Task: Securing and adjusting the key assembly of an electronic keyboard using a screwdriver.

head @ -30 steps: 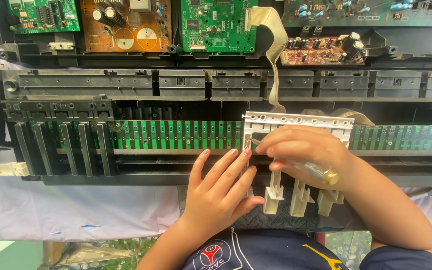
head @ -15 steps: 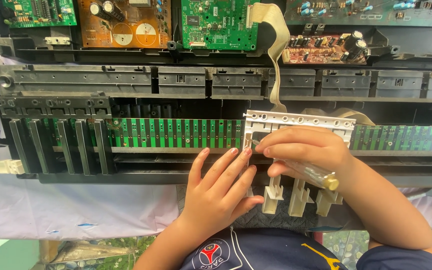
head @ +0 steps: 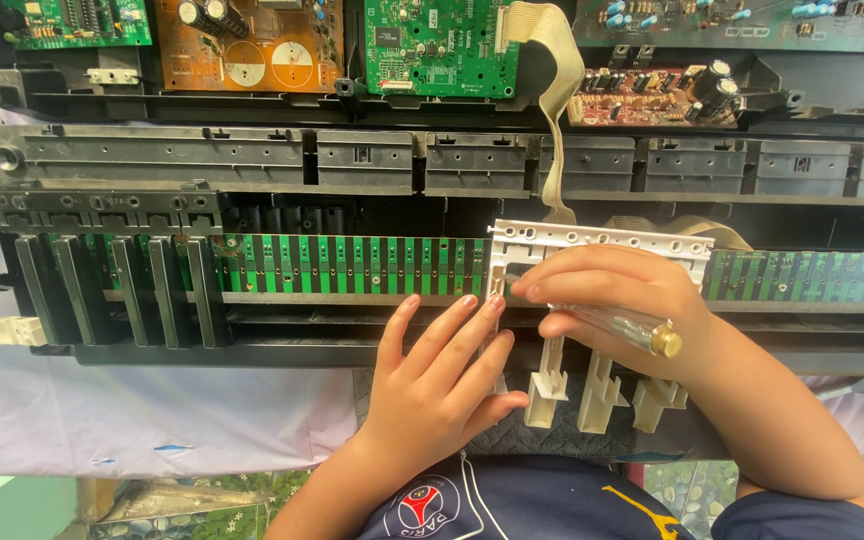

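Fingers [head: 472,325] of the left hand [head: 437,385] lie spread and flat, tips touching the white key block's [head: 602,240] left edge. Clenched, the right hand [head: 607,300] grips a clear-handled screwdriver [head: 622,328] (brass cap outward) over that block, which sits on the green contact strip [head: 352,265] of the opened keyboard frame [head: 202,160].

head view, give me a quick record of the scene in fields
left hand: flat, fingertips at the white key block
right hand: holds a clear-handled screwdriver, resting on the key block
key block: white, on the open keyboard chassis
contact strip: green, exposed left of the block
black keys: far left
circuit boards: along the top
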